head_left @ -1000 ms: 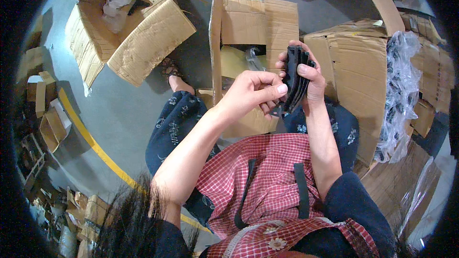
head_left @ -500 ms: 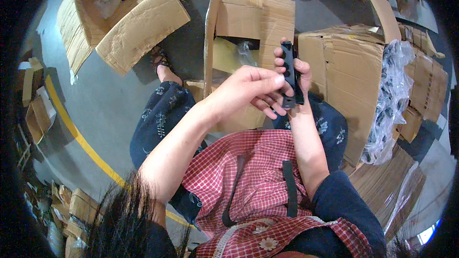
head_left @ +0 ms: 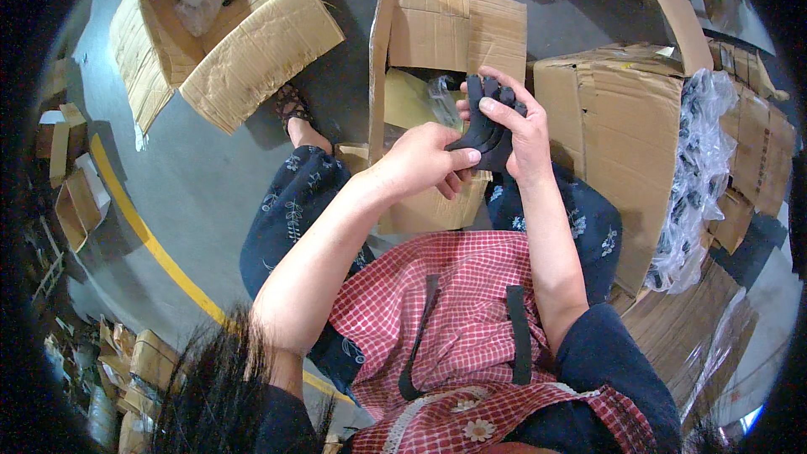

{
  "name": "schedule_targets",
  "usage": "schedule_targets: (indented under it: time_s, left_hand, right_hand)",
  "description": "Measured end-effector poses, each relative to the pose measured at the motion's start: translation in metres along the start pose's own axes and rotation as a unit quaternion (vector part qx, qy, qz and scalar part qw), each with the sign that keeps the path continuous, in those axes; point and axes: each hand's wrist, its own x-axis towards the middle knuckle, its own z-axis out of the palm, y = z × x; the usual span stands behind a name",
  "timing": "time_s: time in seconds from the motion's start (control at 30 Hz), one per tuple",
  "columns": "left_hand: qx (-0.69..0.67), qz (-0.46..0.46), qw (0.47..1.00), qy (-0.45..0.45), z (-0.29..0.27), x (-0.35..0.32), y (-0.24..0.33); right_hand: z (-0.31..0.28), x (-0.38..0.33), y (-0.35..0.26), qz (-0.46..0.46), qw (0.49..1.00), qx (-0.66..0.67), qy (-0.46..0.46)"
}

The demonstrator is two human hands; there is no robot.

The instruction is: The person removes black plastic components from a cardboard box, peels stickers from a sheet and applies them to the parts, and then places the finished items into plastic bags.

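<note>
Yellow line [head_left: 155, 245] on grey floor [head_left: 202, 185]

"Hidden at half past one?"
"Part of the black pieces [head_left: 482, 128], by the right hand [head_left: 528, 130]."
"Cut off?"
"The open carton [head_left: 261, 59], toward eleven."
"Too small to tell?"
"Dark items [head_left: 691, 147] in clear plastic [head_left: 713, 109] at three, clutter [head_left: 109, 378] at eight."

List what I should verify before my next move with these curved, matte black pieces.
1. Right hand gripping the curved, matte black pieces: ok, thumb across them.
2. Left hand on the pieces: ok, thumb and fingers at their lower end.
3. Upper ends of the pieces level: not ok, they fan out, staggered.
4. Exact count of pieces: cannot tell, they overlap.
5. Far side of the pieces: cannot tell, hidden from view.
6. Crinkled clear plastic sheeting away from both hands: ok, off to the right.
</note>
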Motion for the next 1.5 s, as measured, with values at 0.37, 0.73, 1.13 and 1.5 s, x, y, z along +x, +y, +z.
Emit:
schedule_targets:
  time_s: [0.37,0.73,1.13,1.5]
  left_hand:
    - [-0.071,0.031,0.995,0.062,0.01,0.006,-0.009]
    - [-0.145,0.237,0.9,0.335,-0.047,-0.01,0.014]
    - [-0.273,0.256,0.855,0.358,-0.053,-0.019,0.021]
    - [-0.321,0.259,0.846,0.338,-0.054,-0.023,0.03]
  right_hand:
    - [-0.011,0.012,0.005,0.003,0.99,0.117,-0.075]
    - [-0.052,0.057,0.09,0.166,0.972,-0.165,0.011]
    - [-0.016,0.1,0.148,-0.273,0.795,-0.528,0.122]
    - [0.01,0.096,0.217,-0.113,0.622,-0.774,-0.042]
